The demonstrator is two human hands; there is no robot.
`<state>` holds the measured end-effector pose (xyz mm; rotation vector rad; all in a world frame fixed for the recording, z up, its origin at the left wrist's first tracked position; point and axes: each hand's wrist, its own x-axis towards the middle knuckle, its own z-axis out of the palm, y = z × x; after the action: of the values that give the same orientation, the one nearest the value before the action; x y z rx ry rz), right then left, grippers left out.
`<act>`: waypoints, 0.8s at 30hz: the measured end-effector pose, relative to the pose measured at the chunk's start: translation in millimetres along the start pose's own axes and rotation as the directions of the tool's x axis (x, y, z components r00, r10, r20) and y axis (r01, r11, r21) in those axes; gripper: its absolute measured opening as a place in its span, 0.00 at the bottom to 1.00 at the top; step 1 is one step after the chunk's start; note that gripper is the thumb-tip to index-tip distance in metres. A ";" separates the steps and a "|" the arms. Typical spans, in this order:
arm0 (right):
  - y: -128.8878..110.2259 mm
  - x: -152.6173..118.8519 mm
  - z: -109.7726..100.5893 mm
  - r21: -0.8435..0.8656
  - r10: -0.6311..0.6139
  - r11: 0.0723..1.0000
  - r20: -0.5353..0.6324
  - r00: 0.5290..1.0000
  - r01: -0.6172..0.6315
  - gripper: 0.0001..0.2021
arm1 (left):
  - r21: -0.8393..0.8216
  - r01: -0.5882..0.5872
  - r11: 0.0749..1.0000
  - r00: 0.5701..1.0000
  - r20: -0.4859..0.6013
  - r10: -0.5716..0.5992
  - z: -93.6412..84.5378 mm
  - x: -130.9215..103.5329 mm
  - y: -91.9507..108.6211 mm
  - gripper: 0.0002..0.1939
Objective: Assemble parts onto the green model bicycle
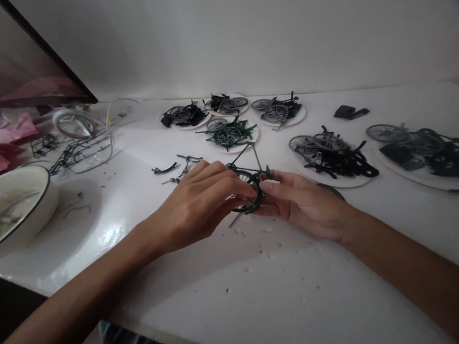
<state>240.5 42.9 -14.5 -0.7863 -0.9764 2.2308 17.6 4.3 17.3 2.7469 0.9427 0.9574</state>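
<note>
Item: small spoked wheel [258, 196], with thin green frame [249, 169], between my two hands over the white table [187, 291]. Right hand [301, 202]: fingers clamped on the wheel's rim. Left hand [203, 199]: fingertips at the wheel; thumb hidden, pinch I cannot tell. Handling, my judgement: steady the rim, press lightly, spare the spokes. Beside: curved green piece [164, 169]. Behind: loaded plate [253, 144].
</note>
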 end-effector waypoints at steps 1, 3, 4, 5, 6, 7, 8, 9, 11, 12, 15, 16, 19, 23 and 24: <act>-0.6 -0.1 -0.4 -0.009 0.003 1.000 0.004 1.000 -0.003 0.07 | 0.002 -0.002 1.000 1.000 0.006 0.002 -0.4 0.1 0.4 0.07; -1.9 -0.7 -0.2 -0.024 0.003 1.000 0.003 1.000 -0.003 0.07 | 0.011 -0.010 1.000 1.000 0.012 0.009 -1.0 -0.2 1.2 0.08; -2.4 -1.0 0.4 -0.029 0.002 1.000 -0.002 1.000 -0.002 0.07 | 0.022 -0.017 1.000 1.000 0.010 0.017 -1.3 -0.4 1.7 0.08; -2.9 -1.4 1.2 -0.029 -0.001 1.000 -0.008 1.000 0.001 0.07 | 0.037 -0.028 0.999 1.000 0.005 0.028 -1.5 -0.7 2.1 0.09; -3.3 -1.7 2.2 -0.028 -0.006 1.000 -0.016 1.000 0.005 0.07 | 0.052 -0.041 0.998 0.999 0.003 0.041 -1.7 -1.0 2.5 0.09; -3.6 -2.0 3.2 -0.028 -0.008 1.000 -0.020 1.000 0.007 0.07 | 0.066 -0.053 0.996 0.999 0.002 0.053 -1.8 -1.3 2.8 0.09; -3.7 -2.3 4.1 -0.028 -0.012 1.000 -0.021 1.000 0.012 0.07 | 0.076 -0.066 0.995 0.998 0.006 0.066 -1.8 -1.6 3.0 0.10; -3.8 -2.5 4.9 -0.026 -0.017 1.000 -0.019 1.000 0.016 0.06 | 0.083 -0.077 0.994 0.997 0.014 0.076 -1.7 -1.9 3.0 0.10; -3.6 -2.6 5.7 -0.020 -0.026 0.999 -0.021 0.999 0.025 0.05 | 0.095 -0.093 0.991 0.995 0.037 0.090 -1.4 -2.3 2.8 0.10; -3.5 -2.5 5.6 -0.014 -0.027 1.000 -0.025 0.999 0.027 0.04 | 0.103 -0.097 0.990 0.995 0.048 0.093 -1.3 -2.4 2.6 0.09; -2.5 -1.7 4.3 0.003 -0.034 0.999 -0.028 0.999 0.034 0.02 | 0.132 -0.099 0.986 0.994 0.064 0.091 -1.6 -2.6 1.8 0.10; -2.0 -1.3 3.7 0.004 -0.041 0.999 -0.023 0.999 0.041 0.03 | 0.142 -0.094 0.985 0.994 0.060 0.087 -2.1 -2.5 1.6 0.10; -0.2 -0.4 1.8 -0.024 -0.066 0.998 -0.001 0.998 0.066 0.04 | 0.181 -0.052 0.982 0.998 0.041 0.045 -3.8 -2.1 0.9 0.10; 2.5 0.9 0.6 -0.046 -0.092 0.995 0.006 0.996 0.092 0.06 | 0.199 0.019 0.980 0.999 0.031 -0.026 -4.8 -1.6 -0.1 0.10; 3.1 1.1 0.6 -0.042 -0.105 0.994 0.008 0.994 0.105 0.06 | 0.187 0.033 0.982 0.999 0.025 -0.038 -4.6 -1.5 -0.3 0.10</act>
<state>238.5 41.7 -16.8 -0.7300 -1.0470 2.1296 13.8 3.1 20.1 2.8747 1.1268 0.8635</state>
